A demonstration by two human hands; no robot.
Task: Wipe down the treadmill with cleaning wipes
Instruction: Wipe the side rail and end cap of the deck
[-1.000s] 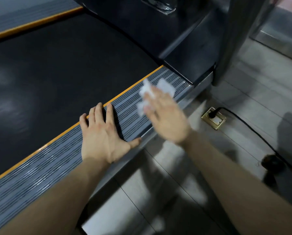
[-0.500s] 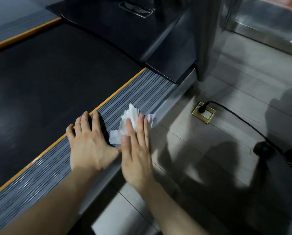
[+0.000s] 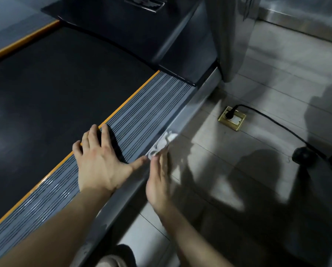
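While the right hand (image 3: 158, 182) lies with straight, flat fingers and clasps nothing, it presses a crumpled white wipe (image 3: 164, 141) against the outer metal edge (image 3: 196, 105) of the treadmill (image 3: 122, 41); the wipe pokes out just past those fingertips. Right beside that press, on the inner side, the left hand (image 3: 99, 160) rests palm down on the ribbed grey side rail (image 3: 151, 112), fingers spread and relaxed, holding nothing, its thumb tip almost touching the wipe. Its fingertips reach over the orange stripe (image 3: 130, 97) towards the black belt (image 3: 55, 83). Out from the pressing hand on the other side is the tiled floor (image 3: 276, 74), where a brass floor socket (image 3: 232, 118) sits near, a black cable (image 3: 273, 122) plugged into it and running away from the hands
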